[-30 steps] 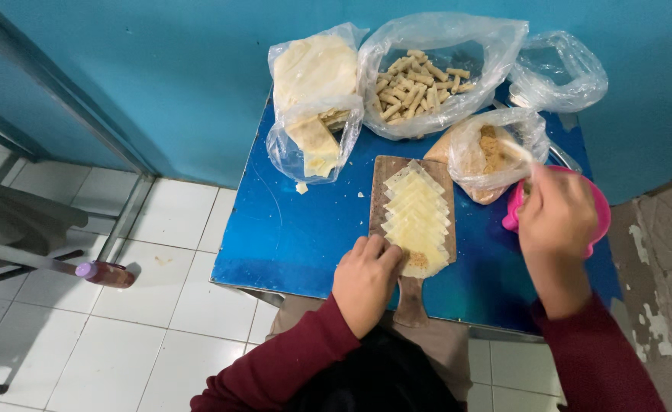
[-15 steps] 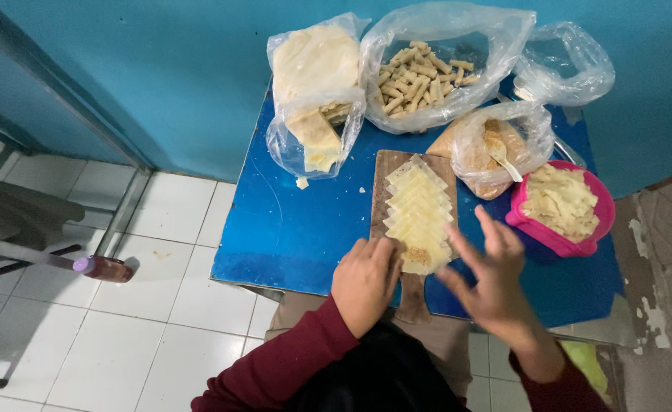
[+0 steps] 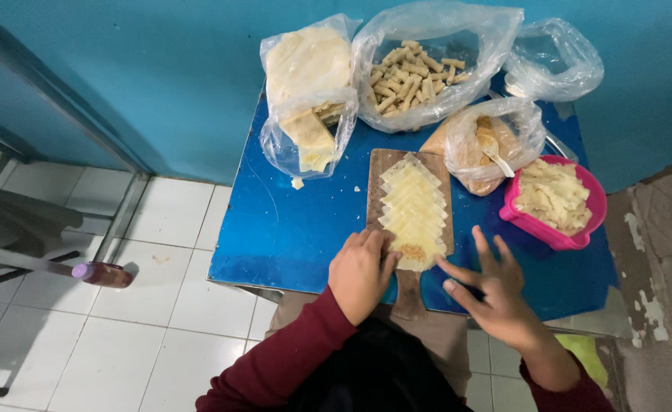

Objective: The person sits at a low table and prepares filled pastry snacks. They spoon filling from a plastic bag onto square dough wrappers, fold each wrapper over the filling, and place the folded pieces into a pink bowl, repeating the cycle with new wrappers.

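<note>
The table (image 3: 298, 229) is showing a glossy bright blue top, and everything else is sitting around it. On it, the cutting board (image 3: 388, 172) is showing brown wood, and the wrappers (image 3: 412, 206) overlapping along it are looking pale yellow, the nearest one carrying a speck of golden-brown filling. At the table's right edge the bowl (image 3: 572, 233) is glowing hot pink around cream-coloured shreds. Along the table's far side the bags (image 3: 427, 69) are showing clear plastic over pale yellow sheets, beige rolls and tan filling. Behind the table the wall (image 3: 160, 76) is reading teal blue. Left of the table the floor tiles (image 3: 175, 297) are looking white with grey joints. At the table's near edge both sleeves (image 3: 290, 355) are showing dark maroon.
</note>
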